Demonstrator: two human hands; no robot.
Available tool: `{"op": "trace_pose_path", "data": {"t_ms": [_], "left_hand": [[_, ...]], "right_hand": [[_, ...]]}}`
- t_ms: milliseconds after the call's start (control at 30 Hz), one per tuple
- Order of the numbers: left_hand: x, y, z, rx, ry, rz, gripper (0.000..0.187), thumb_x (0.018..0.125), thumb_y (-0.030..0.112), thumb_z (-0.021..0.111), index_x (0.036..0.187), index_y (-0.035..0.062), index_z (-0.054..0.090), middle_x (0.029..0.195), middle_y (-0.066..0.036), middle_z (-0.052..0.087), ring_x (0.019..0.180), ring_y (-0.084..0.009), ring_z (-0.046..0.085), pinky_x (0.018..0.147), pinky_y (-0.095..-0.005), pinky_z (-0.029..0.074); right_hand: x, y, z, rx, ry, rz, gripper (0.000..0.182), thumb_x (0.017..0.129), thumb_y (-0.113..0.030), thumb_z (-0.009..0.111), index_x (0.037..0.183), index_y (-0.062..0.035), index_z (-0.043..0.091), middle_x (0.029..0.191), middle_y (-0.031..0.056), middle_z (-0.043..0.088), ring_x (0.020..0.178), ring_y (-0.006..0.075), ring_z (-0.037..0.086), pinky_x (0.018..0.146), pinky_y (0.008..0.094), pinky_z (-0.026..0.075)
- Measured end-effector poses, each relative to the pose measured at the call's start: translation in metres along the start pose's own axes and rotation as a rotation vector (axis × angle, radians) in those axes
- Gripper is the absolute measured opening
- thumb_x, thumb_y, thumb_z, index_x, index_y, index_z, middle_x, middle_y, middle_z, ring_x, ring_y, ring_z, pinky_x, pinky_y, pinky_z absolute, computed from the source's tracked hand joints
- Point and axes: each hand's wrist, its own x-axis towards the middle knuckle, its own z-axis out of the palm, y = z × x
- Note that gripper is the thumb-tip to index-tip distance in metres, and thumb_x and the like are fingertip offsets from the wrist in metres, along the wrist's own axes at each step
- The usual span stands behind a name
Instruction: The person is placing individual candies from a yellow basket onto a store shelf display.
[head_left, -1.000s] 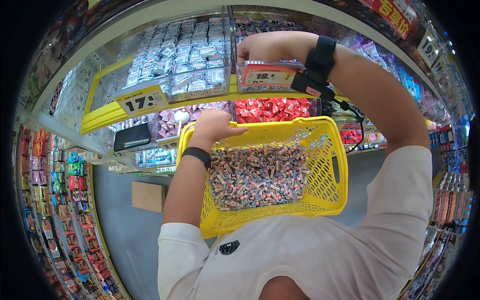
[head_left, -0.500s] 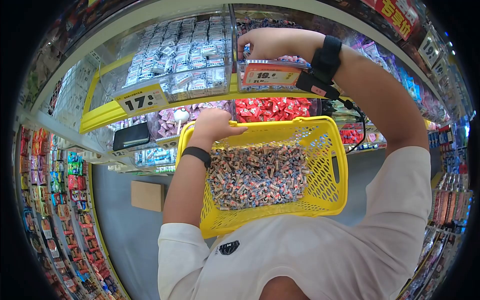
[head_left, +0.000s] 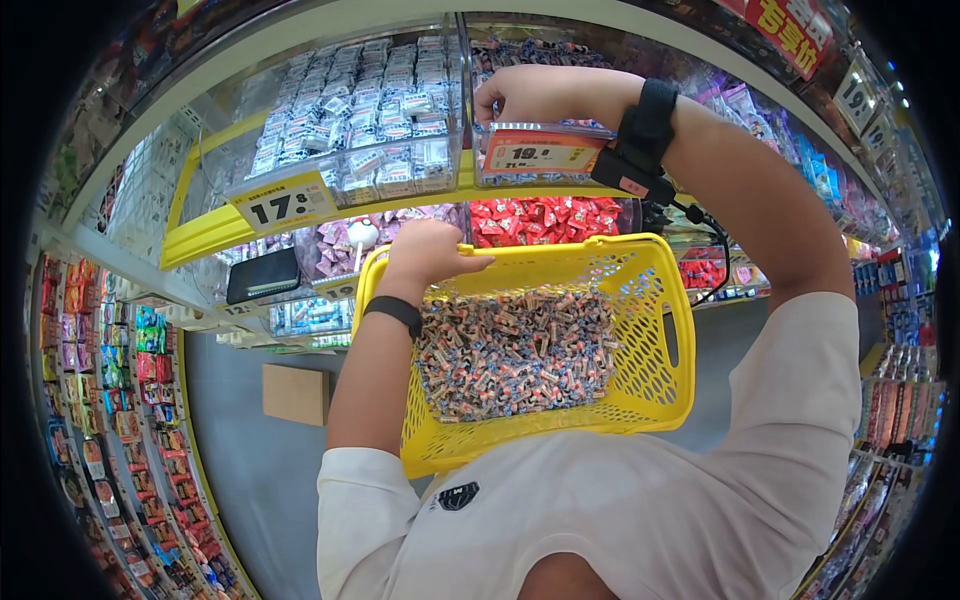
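My left hand [head_left: 428, 252] is closed around the far rim of a yellow plastic basket [head_left: 545, 262], held against my body. A layer of small wrapped candies [head_left: 515, 350] covers the basket's bottom. My right hand [head_left: 512, 95] reaches over the front of a clear shelf bin, above an orange price card [head_left: 542, 153]. Its fingers curl down into the bin, and whatever they grasp is hidden. Similar wrapped candies [head_left: 535, 50] show behind that hand. Black bands circle both wrists, the right one carrying a small device [head_left: 632, 178].
To the left, another clear bin holds white-and-blue packets [head_left: 370, 100] above a yellow price tag [head_left: 285, 203]. Below are red-wrapped candies [head_left: 545, 218] and a dark phone-like object [head_left: 263, 275]. A cardboard box [head_left: 295, 394] sits on the floor near packed shelves [head_left: 120, 400].
My right hand has shifted slightly lower in the bin, and the forearm has dipped with it. My left hand and the basket look the same.
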Motion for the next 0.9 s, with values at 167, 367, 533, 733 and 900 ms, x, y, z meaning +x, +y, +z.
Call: {"op": "trace_pose_path", "data": {"t_ms": [167,367,533,733,900], "left_hand": [[0.000,0.001,0.000,0.010,-0.008,-0.007,0.068,0.072,0.074,0.062,0.065,0.0076,0.070,0.062,-0.012,0.063,0.063,-0.0298,0.064,0.061,-0.0423,0.050],[0.000,0.000,0.001,0.015,-0.002,0.001,0.067,0.072,0.074,0.062,0.066,0.0078,0.071,0.063,-0.012,0.064,0.063,-0.0298,0.064,0.061,-0.0420,0.051],[0.000,0.000,0.002,0.006,0.005,-0.006,0.068,0.071,0.074,0.063,0.066,0.0071,0.071,0.063,-0.013,0.064,0.063,-0.0300,0.065,0.061,-0.0424,0.051],[0.002,0.000,0.000,0.003,-0.049,-0.040,0.068,0.071,0.075,0.062,0.067,0.0071,0.071,0.065,-0.013,0.065,0.064,-0.0303,0.065,0.062,-0.0428,0.051],[0.003,0.001,-0.002,-0.009,-0.101,-0.069,0.070,0.072,0.076,0.061,0.071,0.0068,0.072,0.068,-0.013,0.067,0.067,-0.0305,0.066,0.064,-0.0438,0.051]], "right_hand": [[0.000,0.000,-0.002,-0.042,-0.013,0.025,0.018,0.082,-0.019,0.070,0.093,-0.0046,0.066,0.079,0.0046,0.063,0.071,0.0147,0.055,0.066,0.0330,0.045],[-0.023,-0.011,-0.013,0.077,0.091,0.048,0.022,0.087,-0.027,0.069,0.088,-0.0050,0.065,0.073,0.0029,0.061,0.063,0.0111,0.056,0.059,0.0294,0.044],[-0.055,-0.021,-0.021,0.058,0.242,0.055,0.025,0.085,-0.029,0.071,0.082,-0.0051,0.065,0.066,0.0024,0.059,0.062,0.0118,0.056,0.058,0.0301,0.046],[-0.104,-0.020,-0.003,0.201,0.433,-0.090,0.022,0.094,-0.020,0.065,0.083,-0.0027,0.058,0.068,-0.0051,0.049,0.065,0.0031,0.042,0.058,0.0230,0.036],[-0.152,-0.046,0.024,0.382,0.453,-0.126,0.016,0.094,-0.014,0.066,0.086,-0.0025,0.058,0.069,-0.0065,0.049,0.065,0.0005,0.043,0.057,0.0204,0.036]]}}
